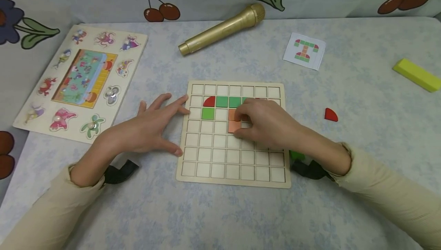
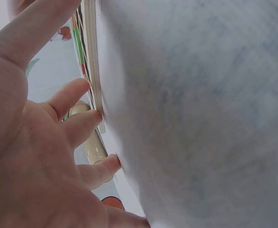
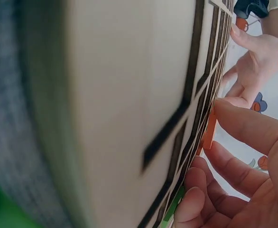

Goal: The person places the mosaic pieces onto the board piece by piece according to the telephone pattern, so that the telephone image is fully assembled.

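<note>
A wooden grid board [image 1: 205, 170] lies flat on the table, with red, green and orange tiles in its upper cells. My left hand [image 1: 144, 127] has its fingers spread, thumb and fingertips against the board's left edge. Over the board's right half, my right hand [image 1: 272, 121] pinches an orange square tile [image 3: 210, 130] between thumb and index finger. That tile is the lower of two orange squares in one column; in the right wrist view it sits tilted at the board's surface. A red quarter-circle tile [image 1: 209, 101] and a light green square [image 1: 208, 113] lie left of it. My right hand hides some cells.
A pattern card [image 1: 318, 58] lies beyond the board, a loose red quarter-circle piece [image 1: 331, 115] to its right. Green [image 1: 297, 155] shows below my right wrist. A gold microphone [image 1: 220, 31], a sea-animal puzzle [image 1: 132, 85] and a yellow block [image 1: 417, 75] lie farther out.
</note>
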`<state>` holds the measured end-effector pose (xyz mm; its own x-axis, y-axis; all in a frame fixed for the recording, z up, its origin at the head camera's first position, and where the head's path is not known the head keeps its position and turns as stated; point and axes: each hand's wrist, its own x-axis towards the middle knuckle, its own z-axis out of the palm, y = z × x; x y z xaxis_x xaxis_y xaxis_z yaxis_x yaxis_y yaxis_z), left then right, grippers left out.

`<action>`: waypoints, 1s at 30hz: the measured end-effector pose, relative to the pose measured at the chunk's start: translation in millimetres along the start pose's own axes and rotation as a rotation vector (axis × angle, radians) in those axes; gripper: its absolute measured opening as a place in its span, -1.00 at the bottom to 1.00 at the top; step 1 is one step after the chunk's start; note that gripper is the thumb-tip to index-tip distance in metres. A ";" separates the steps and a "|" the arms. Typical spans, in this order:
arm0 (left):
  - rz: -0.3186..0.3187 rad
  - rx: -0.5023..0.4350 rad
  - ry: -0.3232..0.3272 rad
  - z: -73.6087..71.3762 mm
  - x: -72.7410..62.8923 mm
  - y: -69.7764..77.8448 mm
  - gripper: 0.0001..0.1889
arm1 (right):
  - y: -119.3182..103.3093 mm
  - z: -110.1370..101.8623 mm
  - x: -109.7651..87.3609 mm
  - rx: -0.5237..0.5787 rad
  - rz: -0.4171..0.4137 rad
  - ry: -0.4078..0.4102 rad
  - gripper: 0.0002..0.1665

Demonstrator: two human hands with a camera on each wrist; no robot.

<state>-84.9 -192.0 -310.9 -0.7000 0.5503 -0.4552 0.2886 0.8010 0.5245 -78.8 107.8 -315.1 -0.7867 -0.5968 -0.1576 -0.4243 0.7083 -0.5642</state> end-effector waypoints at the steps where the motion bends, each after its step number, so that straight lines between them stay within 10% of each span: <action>1: -0.001 0.000 0.000 -0.1 -0.1 0.1 0.29 | -0.1 0.3 0.2 -0.002 -0.004 0.001 -0.80; 30: 0.003 -0.009 0.000 0.0 -0.1 0.5 0.30 | 1.1 -3.3 -6.7 0.017 -0.045 -0.036 -0.78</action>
<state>-84.7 -191.7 -310.6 -0.6988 0.5530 -0.4537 0.2854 0.7971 0.5322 -75.5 113.8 -312.0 -0.7502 -0.6413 -0.1612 -0.4508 0.6744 -0.5848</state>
